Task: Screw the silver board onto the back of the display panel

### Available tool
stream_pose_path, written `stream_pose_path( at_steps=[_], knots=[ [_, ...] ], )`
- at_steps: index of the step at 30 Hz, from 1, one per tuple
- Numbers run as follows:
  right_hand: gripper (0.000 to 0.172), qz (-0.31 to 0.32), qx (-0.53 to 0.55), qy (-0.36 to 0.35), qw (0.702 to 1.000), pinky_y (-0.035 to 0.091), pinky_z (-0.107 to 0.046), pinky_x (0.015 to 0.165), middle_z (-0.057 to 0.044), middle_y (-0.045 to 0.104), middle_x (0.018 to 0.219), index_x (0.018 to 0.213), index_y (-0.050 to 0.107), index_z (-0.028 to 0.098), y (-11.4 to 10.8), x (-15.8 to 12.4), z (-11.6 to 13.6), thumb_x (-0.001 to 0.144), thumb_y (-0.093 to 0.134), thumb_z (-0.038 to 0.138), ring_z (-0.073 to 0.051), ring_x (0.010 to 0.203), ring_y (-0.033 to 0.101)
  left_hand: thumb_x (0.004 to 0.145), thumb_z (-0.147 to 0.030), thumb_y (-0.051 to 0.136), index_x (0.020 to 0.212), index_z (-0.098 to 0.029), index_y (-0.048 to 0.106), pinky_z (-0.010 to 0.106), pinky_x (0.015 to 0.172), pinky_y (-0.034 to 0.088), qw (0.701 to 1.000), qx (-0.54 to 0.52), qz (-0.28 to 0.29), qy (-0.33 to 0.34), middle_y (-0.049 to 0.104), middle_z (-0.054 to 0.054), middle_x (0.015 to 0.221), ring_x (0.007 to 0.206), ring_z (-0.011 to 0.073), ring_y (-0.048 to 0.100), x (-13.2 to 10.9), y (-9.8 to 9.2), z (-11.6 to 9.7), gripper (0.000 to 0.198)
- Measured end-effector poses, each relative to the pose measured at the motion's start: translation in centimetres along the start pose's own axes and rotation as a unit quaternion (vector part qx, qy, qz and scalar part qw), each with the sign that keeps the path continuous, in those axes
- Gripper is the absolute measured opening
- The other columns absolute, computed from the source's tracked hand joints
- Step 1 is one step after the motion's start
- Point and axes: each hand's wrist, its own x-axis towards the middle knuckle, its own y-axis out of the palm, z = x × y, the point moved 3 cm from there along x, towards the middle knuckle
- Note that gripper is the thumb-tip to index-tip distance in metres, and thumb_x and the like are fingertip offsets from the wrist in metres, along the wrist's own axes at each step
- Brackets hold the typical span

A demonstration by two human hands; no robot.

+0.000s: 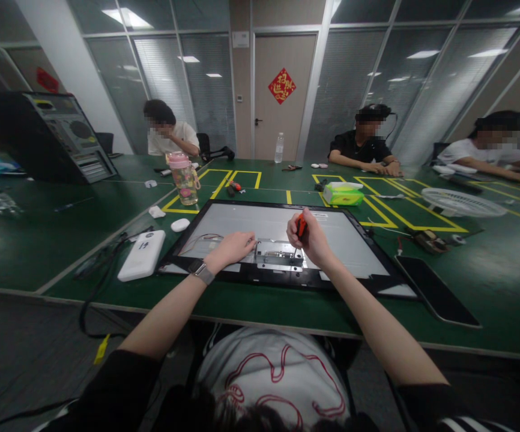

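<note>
A flat monitor panel (354,240) lies back-side up on the green table, its silver rear sheet framed in black. A small metal circuit cover (279,255) sits near its front edge. My right hand (310,235) is closed round a red-handled screwdriver (301,226), tip pointing down at the metal cover. My left hand (235,246) rests on the panel just left of the cover, fingers curled, holding the panel steady. Thin wires (199,240) run across the panel's left part.
A white power bank (142,255) and black cables lie left of the panel. A dark tablet (435,291) lies right. Behind are a pink-lidded bottle (183,178), a green tissue box (343,194), a white fan (462,203), and a PC tower (57,135). Three people sit across the table.
</note>
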Motion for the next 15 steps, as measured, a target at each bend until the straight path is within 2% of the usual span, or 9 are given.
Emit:
stream_pose_path(
  at_steps=[15],
  knots=[
    [0.050,0.007,-0.009,-0.001,1.000,0.020,-0.020,0.035,0.005,0.040,0.044,0.057,0.047,0.019,0.33,-0.23,0.14,0.082,0.051,0.062,-0.006,0.034,0.031,0.096,-0.038,0.034,0.094,-0.019,0.059,0.028,0.068,0.042,1.000,0.001,-0.002,0.003,0.069,0.009,0.088,0.080,0.0218,0.064,-0.03,-0.10,-0.07,0.032]
  ],
)
